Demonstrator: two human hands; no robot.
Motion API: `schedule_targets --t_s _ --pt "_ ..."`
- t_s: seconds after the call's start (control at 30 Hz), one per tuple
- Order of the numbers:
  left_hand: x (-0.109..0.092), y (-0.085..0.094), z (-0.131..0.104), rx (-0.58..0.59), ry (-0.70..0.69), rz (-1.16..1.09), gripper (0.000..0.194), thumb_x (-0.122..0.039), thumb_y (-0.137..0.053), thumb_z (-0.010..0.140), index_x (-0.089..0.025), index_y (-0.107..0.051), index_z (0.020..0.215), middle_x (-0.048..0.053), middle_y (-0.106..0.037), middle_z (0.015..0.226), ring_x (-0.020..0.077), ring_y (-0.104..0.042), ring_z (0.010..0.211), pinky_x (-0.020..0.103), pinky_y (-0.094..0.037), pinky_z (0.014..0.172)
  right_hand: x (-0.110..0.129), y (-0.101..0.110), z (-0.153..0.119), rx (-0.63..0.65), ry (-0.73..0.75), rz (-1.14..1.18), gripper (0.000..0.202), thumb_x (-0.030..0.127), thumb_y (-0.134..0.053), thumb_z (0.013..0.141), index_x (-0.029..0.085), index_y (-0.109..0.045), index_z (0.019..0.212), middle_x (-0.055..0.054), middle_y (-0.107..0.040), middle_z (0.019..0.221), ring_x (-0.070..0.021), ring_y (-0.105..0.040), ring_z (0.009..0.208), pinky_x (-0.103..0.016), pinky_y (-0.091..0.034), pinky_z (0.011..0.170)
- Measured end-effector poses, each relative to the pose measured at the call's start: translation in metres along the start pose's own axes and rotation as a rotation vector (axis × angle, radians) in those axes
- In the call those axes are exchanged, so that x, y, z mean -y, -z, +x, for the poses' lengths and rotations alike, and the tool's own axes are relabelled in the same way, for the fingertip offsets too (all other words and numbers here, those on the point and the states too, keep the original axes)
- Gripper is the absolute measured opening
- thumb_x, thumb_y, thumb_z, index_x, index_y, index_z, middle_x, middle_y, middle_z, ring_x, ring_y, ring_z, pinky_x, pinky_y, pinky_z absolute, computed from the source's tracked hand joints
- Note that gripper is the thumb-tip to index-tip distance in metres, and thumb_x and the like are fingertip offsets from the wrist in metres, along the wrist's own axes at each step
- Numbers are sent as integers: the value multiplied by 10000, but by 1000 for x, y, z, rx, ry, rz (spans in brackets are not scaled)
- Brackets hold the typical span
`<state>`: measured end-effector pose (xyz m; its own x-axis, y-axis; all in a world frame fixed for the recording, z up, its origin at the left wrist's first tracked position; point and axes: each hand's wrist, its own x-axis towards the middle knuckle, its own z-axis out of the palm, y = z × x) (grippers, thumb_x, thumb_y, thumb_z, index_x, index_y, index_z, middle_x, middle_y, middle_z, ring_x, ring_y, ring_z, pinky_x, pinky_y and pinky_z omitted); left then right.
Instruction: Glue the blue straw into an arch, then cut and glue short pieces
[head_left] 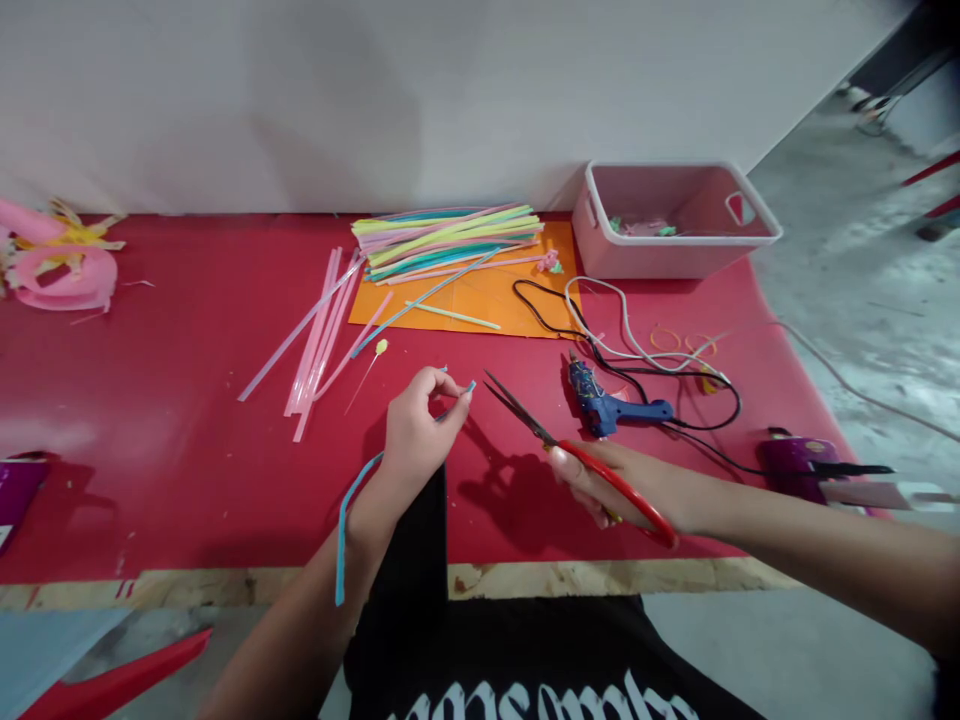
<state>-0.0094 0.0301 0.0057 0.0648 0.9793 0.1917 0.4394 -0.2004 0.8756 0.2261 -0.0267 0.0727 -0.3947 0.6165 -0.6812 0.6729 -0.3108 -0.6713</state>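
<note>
A bent, light-blue fuzzy strip point(342, 530) was pinched in the left hand point(421, 428) above the red tabletop point(187, 400); red-handled metal scissors point(544, 434) were gripped in the right hand point(611, 480), blades clear. Work appeared unfinished, the multicoloured strip bundle point(450, 240) seemingly unused.

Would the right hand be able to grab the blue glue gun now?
Probably not yet: the right hand holds red-handled scissors. With those set down, likely yes: the blue glue gun lies close by, its handle uncovered.
</note>
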Motion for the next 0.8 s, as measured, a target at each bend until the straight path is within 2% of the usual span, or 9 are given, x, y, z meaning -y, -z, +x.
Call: schedule_targets --t_s 0.13,0.33,0.6,0.8 --pt "-5 -1 -6 20 26 12 169 -221 -677 842 -215 -518 783 -5 -692 750 143 -703 715 248 -556 705 2 2 -1 -75 54 -192 595 766 -321 927 216 -441 732 12 -493 651 -146 -476 584 -303 -393 604" --pt "-10 -1 -9 65 50 41 161 -179 -676 819 -212 -524 778 -18 -678 724 127 -688 671 224 -536 656 -5 -2 3 -104 65 -342 574 751 -340 931 216 -445 752 -6 -523 684 -154 -490 596 -296 -351 591" --pt "-15 0 -11 125 80 55 118 -169 -651 825 -211 -542 803 -14 -678 753 130 -691 707 230 -537 684 -12 -6 10 -111 58 -321 569 735 -359 933 215 -439 717 -23 -560 655 -153 -509 576 -290 -349 573" --pt "-14 9 -13 215 133 82 134 -292 -630 900 -208 -646 1003 46 -752 981 172 -716 836 292 -550 784 -13 -2 9 -126 42 -337 571 752 -313 926 227 -432 735 -42 -579 674 -171 -519 589 -313 -373 600"
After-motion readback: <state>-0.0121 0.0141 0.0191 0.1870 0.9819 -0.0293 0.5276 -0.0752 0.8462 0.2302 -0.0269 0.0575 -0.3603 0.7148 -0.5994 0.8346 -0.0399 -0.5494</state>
